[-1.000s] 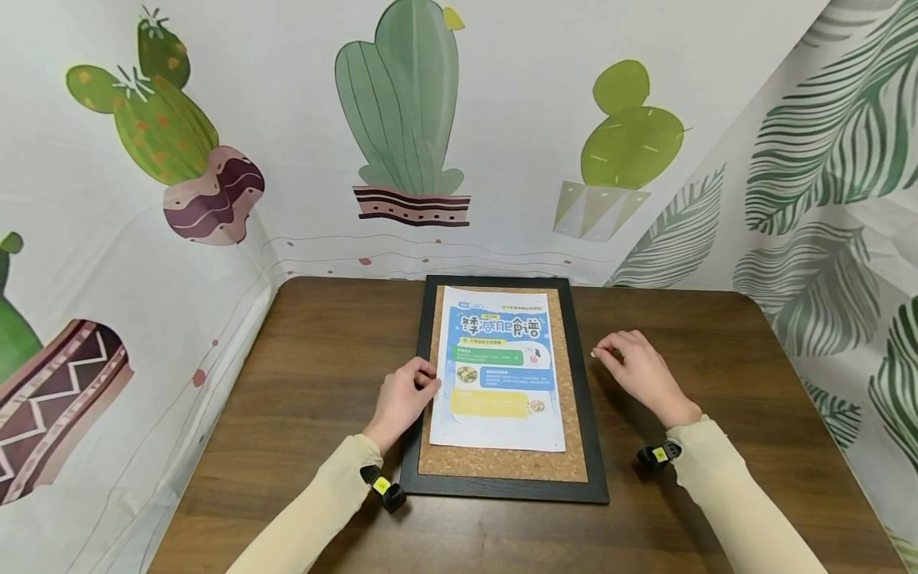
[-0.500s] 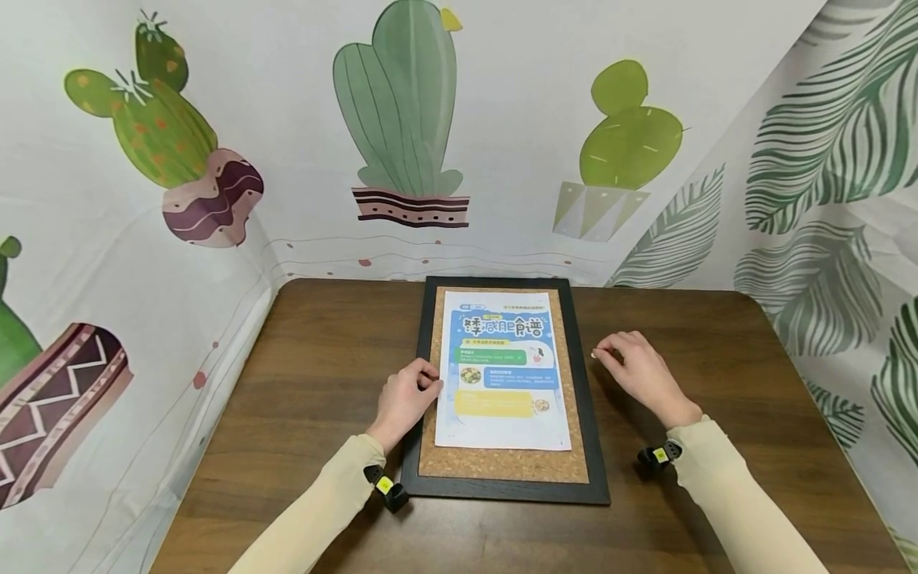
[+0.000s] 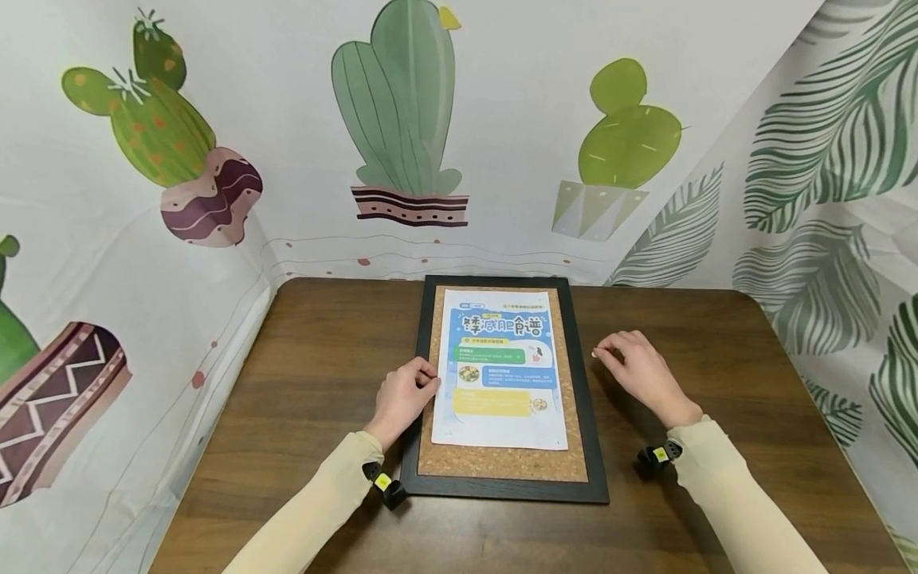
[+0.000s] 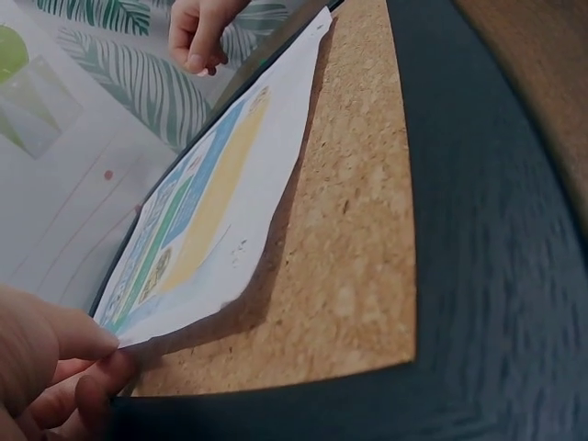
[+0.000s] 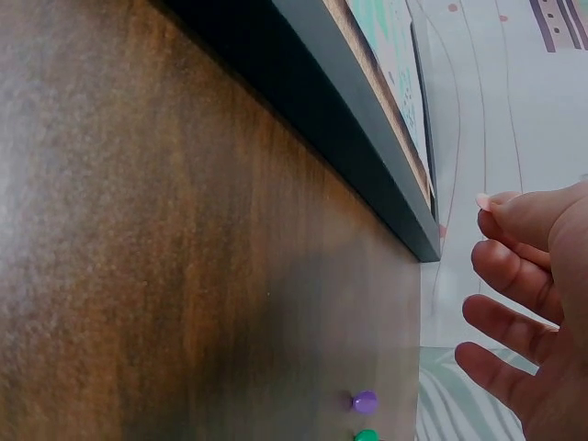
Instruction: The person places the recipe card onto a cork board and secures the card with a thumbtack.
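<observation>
A printed sheet of paper (image 3: 502, 430) with blue, green and yellow panels lies over the cork board (image 3: 502, 464), inside its black frame (image 3: 502, 488). My left hand (image 3: 403, 399) pinches the sheet's left edge between thumb and fingers; in the left wrist view the near paper edge lifts in a curve off the cork. To the right of the frame, my right hand (image 3: 638, 371) brings thumb and index finger together, the other fingers loosely bent. A small pale thing (image 5: 483, 201) shows at those fingertips; I cannot tell its kind.
A purple push pin (image 5: 365, 401) and a green push pin (image 5: 366, 435) lie on the wooden table (image 3: 323, 359), seen in the right wrist view. Behind the table hangs a cloth backdrop (image 3: 516, 119) printed with cacti and leaves.
The sheet shifts slightly right, then a little back left, with my left hand at its edge. My right hand stays in place.
</observation>
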Action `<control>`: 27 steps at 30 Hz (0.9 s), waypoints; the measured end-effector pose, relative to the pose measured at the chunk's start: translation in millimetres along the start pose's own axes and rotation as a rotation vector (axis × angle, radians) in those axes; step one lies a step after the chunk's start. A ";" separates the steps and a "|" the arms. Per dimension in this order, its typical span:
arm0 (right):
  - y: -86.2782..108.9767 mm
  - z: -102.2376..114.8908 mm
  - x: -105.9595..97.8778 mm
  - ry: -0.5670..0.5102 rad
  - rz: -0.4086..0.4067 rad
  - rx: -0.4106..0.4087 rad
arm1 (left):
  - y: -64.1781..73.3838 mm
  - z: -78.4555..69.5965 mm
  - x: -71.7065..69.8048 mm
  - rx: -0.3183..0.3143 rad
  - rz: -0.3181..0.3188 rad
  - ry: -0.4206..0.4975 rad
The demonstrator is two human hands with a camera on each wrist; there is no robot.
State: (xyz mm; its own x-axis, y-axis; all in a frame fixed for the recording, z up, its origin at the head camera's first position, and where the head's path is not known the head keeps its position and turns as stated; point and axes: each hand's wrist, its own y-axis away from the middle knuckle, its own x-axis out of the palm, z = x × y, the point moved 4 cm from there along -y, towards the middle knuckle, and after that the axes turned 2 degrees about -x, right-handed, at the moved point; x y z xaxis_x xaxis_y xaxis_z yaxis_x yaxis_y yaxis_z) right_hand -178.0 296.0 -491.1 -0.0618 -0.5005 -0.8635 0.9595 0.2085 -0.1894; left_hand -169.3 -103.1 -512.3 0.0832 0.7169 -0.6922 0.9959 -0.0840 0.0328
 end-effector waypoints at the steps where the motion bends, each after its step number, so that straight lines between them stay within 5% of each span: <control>1: -0.2 0.0 -0.1 0.000 0.000 -0.001 | -0.2 -0.1 -0.6 0.001 -0.001 0.002; 8: -1.3 -1.3 -0.5 0.003 0.009 0.011 | -1.4 -0.5 -3.6 0.031 0.017 -0.007; 15: -4.3 2.0 0.4 -0.003 0.009 -0.002 | -7.4 -2.5 -7.8 0.111 0.098 -0.011; 27: -15.2 9.2 0.7 0.006 0.020 -0.047 | -18.0 -0.2 -6.7 0.467 0.287 -0.329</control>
State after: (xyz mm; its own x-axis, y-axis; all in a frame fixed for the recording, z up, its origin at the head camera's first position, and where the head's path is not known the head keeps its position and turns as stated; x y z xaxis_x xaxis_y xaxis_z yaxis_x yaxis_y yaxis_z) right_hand -190.1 284.8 -484.5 -0.0450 -0.4906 -0.8702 0.9465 0.2576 -0.1942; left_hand -187.9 -106.3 -508.0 0.2559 0.3771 -0.8901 0.8092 -0.5873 -0.0162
